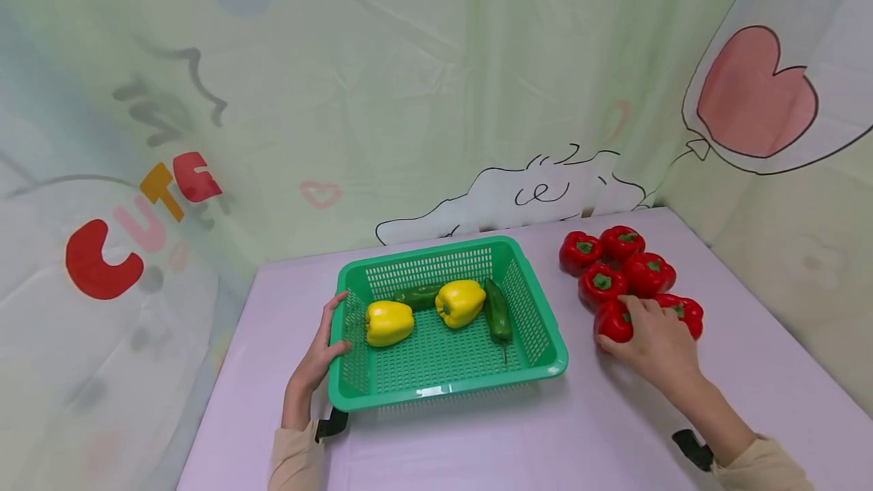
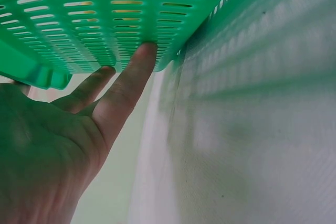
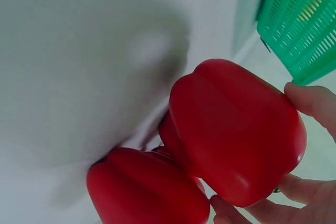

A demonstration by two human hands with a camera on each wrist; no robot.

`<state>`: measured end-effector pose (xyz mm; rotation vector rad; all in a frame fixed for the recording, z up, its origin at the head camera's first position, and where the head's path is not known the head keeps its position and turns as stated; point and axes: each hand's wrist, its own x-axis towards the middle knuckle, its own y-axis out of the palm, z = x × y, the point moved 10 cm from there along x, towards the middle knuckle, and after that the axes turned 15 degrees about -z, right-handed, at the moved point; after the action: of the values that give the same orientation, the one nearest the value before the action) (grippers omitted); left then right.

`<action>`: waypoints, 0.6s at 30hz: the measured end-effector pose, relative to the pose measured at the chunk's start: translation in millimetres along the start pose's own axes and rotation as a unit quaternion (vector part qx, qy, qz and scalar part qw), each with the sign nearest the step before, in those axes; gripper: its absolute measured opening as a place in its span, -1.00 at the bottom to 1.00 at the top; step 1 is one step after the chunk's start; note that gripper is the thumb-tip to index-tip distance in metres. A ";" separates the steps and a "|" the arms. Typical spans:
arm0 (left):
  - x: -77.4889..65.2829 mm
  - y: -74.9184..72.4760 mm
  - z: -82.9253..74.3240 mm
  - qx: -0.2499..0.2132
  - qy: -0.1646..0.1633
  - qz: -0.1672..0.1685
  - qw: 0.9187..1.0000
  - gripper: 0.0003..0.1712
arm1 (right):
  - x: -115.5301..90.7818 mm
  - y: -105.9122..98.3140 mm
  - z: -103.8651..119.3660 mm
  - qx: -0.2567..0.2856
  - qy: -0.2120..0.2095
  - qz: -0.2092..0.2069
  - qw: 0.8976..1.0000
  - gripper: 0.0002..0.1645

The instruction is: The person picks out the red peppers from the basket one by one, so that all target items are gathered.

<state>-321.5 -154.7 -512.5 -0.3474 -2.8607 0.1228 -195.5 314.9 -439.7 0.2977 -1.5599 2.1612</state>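
Observation:
My left hand (image 1: 319,351) holds the left side of a green plastic basket (image 1: 446,392), thumb over the rim. In the left wrist view, two fairly straight fingers (image 2: 123,93) touch its slotted outer wall. Inside lie two yellow bell peppers (image 1: 389,323) and two long green peppers (image 1: 498,313). Over on the right, my right hand (image 1: 658,339) grips the nearest red bell pepper (image 1: 611,320) between thumb and fingers. The right wrist view shows this pepper (image 3: 236,129) close up, with another red bell pepper (image 3: 147,190) just beside it.
Several more red bell peppers (image 1: 601,284) sit in a cluster beyond and beside the right hand. A pale lilac table (image 1: 450,453) carries everything. Behind it hangs a printed curtain (image 1: 395,97), which also runs along both sides.

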 end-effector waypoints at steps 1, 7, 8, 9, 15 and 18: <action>0.0 0.3 -0.2 -0.001 0.000 0.001 1.000 0.00 | -0.5 0.2 -0.2 -0.003 -0.003 -0.007 1.000 0.00; -4.1 -0.3 0.8 -0.003 -0.003 -0.005 1.000 -0.01 | -1.0 -0.2 1.4 -0.014 -0.025 -0.033 0.999 -0.03; -5.1 -0.5 0.9 -0.003 -0.004 -0.006 1.000 -0.02 | -1.0 0.2 1.2 -0.016 -0.027 -0.032 0.999 -0.03; -6.0 -0.5 0.9 -0.004 -0.005 -0.007 1.000 -0.01 | -1.0 0.8 0.9 -0.018 -0.027 -0.029 0.999 -0.03; -5.8 0.3 1.2 0.000 -0.009 -0.006 1.000 0.01 | -2.8 5.4 0.6 -0.018 -0.031 -0.023 0.999 -0.02; -0.7 -0.2 2.1 0.002 -0.008 -0.014 1.000 0.01 | -2.4 6.3 1.7 -0.014 -0.034 -0.030 0.999 -0.01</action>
<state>-321.5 -155.2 -514.7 -0.3061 -2.8803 0.1269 -196.6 311.2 -445.4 0.4072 -1.5978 2.1019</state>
